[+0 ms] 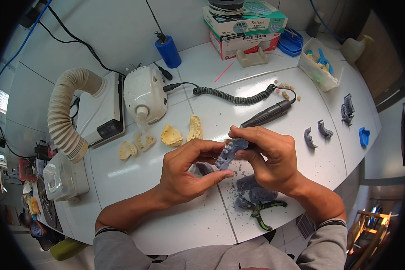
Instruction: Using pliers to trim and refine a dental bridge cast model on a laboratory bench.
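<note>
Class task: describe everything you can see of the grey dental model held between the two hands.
The grey dental model is a small, curved, blue-grey piece, apparently resin or plastic. Pale-edged tooth shapes stand along its left side, with a smoother body beside them. It is held at a slant above the white tabletop. The fingers of the right hand pinch its upper right end, and the left hand supports its lower end. Fingers hide part of it.

Glare patches whiten the bright tabletop [135,186] (its edges curve, fisheye-bent).
</note>
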`<action>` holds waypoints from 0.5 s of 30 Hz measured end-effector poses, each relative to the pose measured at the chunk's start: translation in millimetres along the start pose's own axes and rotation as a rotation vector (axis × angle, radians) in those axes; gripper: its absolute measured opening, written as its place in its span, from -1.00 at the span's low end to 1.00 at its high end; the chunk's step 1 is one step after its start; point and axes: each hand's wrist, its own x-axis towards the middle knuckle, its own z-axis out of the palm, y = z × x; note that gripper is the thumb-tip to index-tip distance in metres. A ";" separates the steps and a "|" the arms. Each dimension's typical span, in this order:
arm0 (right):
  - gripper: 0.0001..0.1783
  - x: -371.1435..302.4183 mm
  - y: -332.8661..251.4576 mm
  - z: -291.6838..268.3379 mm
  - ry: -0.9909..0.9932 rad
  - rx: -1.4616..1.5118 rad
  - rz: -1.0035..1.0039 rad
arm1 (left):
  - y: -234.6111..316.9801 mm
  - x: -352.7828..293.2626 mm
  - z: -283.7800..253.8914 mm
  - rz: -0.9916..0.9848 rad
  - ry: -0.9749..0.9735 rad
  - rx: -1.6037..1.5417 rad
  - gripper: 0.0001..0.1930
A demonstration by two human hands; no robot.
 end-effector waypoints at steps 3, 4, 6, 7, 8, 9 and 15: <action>-0.53 1.9 2.2 -4.5 -0.069 0.116 0.048 | -3.1 0.6 -0.1 0.056 -0.020 0.044 -0.47; -0.53 1.3 5.4 -5.9 -0.069 0.114 0.047 | -5.1 0.5 0.8 0.033 0.001 -0.004 -0.49; -0.52 -0.3 13.3 -6.8 -0.102 0.356 0.220 | -5.2 0.9 1.5 0.010 0.021 -0.052 -0.51; -0.52 0.8 12.9 -7.2 -0.102 0.356 0.221 | -3.2 1.2 1.4 -0.023 0.020 -0.108 -0.53; -0.53 2.4 11.6 -7.8 -0.119 0.440 0.276 | -2.2 1.6 1.4 -0.056 0.020 -0.165 -0.55; -0.54 4.3 10.6 -8.2 -0.139 0.526 0.330 | -5.8 2.4 -0.5 -0.056 0.021 -0.164 -0.55; -0.45 6.1 9.2 -11.9 -0.207 0.445 0.279 | -13.9 6.9 -4.9 0.166 0.048 0.122 -0.52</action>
